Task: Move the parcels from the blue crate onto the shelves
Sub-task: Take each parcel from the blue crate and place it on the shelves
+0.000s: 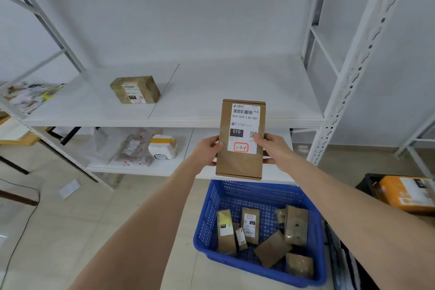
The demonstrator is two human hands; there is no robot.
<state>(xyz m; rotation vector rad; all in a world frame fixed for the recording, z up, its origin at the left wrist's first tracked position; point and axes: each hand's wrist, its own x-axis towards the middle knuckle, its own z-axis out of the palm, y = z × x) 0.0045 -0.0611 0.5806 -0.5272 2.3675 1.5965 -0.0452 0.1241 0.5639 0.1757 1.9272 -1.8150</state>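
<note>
— Where was the parcel (241, 139)?
— Held upright above the blue crate (208, 212), the left hand (208, 152) and right hand (273, 148) each curled round one side edge. Other parcels (250, 225) lay inside the crate.

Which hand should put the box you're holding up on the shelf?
Probably the right hand: both hands grip the held parcel, but the bare shelf lies on its side, while another box sits on the left hand's side.

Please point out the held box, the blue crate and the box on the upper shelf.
held box (239, 165), head view, bare cardboard below the label
blue crate (247, 192), head view, far wall
box on the upper shelf (133, 91), head view, its label
</note>
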